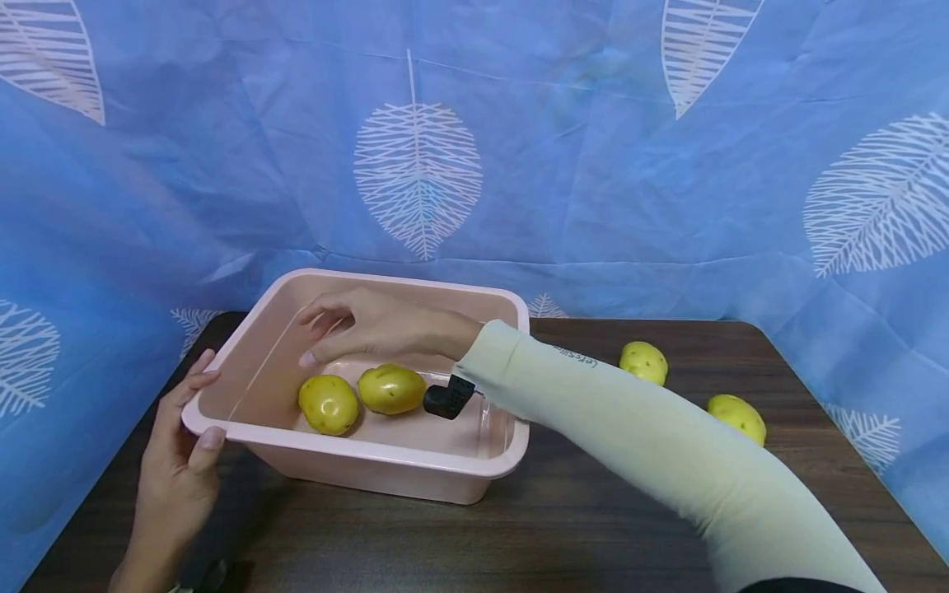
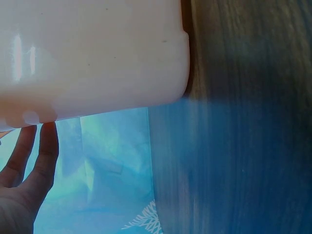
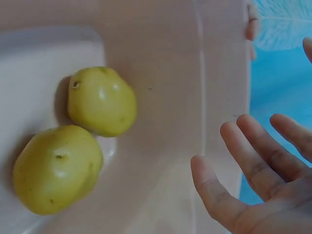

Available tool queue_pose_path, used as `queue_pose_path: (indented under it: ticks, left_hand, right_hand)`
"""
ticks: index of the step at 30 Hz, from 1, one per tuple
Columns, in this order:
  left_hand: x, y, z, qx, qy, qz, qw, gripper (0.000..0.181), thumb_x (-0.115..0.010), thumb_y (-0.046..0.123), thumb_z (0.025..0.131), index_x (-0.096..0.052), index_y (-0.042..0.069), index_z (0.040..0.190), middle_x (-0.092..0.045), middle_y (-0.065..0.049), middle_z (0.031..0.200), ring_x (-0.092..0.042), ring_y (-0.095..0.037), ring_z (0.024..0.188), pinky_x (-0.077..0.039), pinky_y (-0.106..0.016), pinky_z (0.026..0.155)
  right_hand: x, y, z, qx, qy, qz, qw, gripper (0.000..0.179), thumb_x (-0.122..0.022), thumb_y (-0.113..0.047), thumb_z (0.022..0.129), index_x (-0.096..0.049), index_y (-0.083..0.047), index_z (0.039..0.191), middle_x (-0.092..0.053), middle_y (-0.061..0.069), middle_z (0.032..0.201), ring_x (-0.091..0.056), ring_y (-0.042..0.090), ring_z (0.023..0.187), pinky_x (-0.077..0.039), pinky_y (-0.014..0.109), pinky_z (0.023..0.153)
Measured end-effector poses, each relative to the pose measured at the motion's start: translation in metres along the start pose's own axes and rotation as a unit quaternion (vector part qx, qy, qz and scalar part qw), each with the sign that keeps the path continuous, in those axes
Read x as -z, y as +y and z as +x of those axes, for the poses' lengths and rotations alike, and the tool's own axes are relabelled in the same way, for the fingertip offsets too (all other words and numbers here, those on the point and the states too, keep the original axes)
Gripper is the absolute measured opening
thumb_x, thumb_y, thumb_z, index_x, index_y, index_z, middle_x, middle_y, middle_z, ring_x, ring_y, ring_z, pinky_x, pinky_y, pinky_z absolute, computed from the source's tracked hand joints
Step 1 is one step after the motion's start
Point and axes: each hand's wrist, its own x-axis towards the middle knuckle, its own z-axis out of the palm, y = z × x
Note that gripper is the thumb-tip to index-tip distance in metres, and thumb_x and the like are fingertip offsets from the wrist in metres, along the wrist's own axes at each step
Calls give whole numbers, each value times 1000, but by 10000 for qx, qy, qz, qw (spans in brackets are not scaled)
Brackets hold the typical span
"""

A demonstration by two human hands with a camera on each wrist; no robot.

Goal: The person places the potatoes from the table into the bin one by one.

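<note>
A pink plastic bin (image 1: 385, 482) stands on the table, and two yellow potatoes lie inside: a left potato (image 1: 329, 404) and a right potato (image 1: 391, 389). My left hand (image 1: 178, 461) grips the bin's left front corner, thumb on the rim and fingers along the outer left side. Over the bin's left half is my right hand (image 1: 378, 321), its fingers loosely bent and holding nothing. In the right wrist view this hand (image 3: 268, 185) is apart from both potatoes, which rest on the bin floor (image 3: 39, 63).
Two more potatoes lie on the dark wooden table (image 1: 593, 511) to the right: a farther one (image 1: 643, 362) and a nearer one (image 1: 737, 417), partly behind the sleeved right arm (image 1: 652, 445). Behind the table hangs a blue cloth (image 1: 556, 165) with white leaves.
</note>
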Motion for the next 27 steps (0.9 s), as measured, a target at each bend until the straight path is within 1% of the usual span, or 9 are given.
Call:
queue_pose_path:
  ticks: [4,7,12,16,18,22,24,25,27]
  left_hand:
    - [-1,0,0,-5,-16,-26,10000,58,-54,8,106,-38,20,161,-24,9,173,-24,-29,161,-27,-59,122]
    - [-1,1,1,12,-28,51,10000,58,-54,8,107,-37,19,161,-23,8,174,-24,-29,161,-29,-53,123]
    - [0,2,1,73,-65,195,9998,58,-52,7,107,-36,20,162,-23,8,174,-24,-28,161,-31,-38,124]
    - [0,3,2,70,-82,176,9998,58,-51,6,108,-36,19,162,-23,7,174,-25,-28,160,-33,-28,122]
    - [0,4,1,65,-58,155,9998,58,-51,6,107,-37,19,162,-24,6,174,-25,-28,160,-32,-29,122]
    - [0,4,0,66,14,111,9999,57,-52,7,107,-38,19,161,-24,7,174,-25,-28,161,-29,-47,125]
    - [0,5,1,53,15,97,9999,58,-52,7,107,-38,19,161,-24,7,174,-26,-28,161,-28,-53,124]
    - [0,5,1,46,6,107,9999,58,-52,7,107,-38,19,161,-24,7,174,-26,-28,160,-28,-53,124]
    - [0,5,1,31,-27,112,9999,58,-51,6,107,-37,18,162,-23,7,174,-26,-28,160,-28,-50,125]
  right_hand:
    - [12,-7,-8,84,158,-212,9996,59,-75,-29,97,-54,-14,151,-63,0,141,-58,11,129,-50,20,107]
    - [22,-11,-20,194,324,-204,9991,57,-74,-27,98,-55,-14,150,-65,2,140,-60,13,131,-50,21,108]
    - [37,-15,-47,239,632,117,9976,53,-73,-19,99,-57,-12,149,-65,4,141,-62,18,132,-53,26,108]
    - [49,-14,-73,243,880,162,9957,51,-73,-16,98,-58,-11,147,-67,5,141,-65,17,128,-53,30,109]
    - [55,-12,-87,213,1043,58,9943,51,-73,-19,98,-59,-13,146,-67,3,140,-65,15,128,-53,33,110]
    - [66,-6,-116,95,1394,-101,9901,50,-74,-24,97,-61,-19,145,-67,-2,141,-63,14,131,-51,38,113]
    - [71,0,-130,21,1568,-131,9875,50,-74,-23,98,-61,-19,146,-66,-2,143,-62,15,132,-51,40,113]
    - [73,3,-137,-1,1644,-140,9863,50,-73,-22,98,-60,-18,146,-65,-2,144,-62,16,132,-52,41,112]
    - [77,10,-150,-70,1797,-215,9835,51,-72,-20,98,-60,-18,147,-65,-1,145,-62,17,133,-53,40,110]
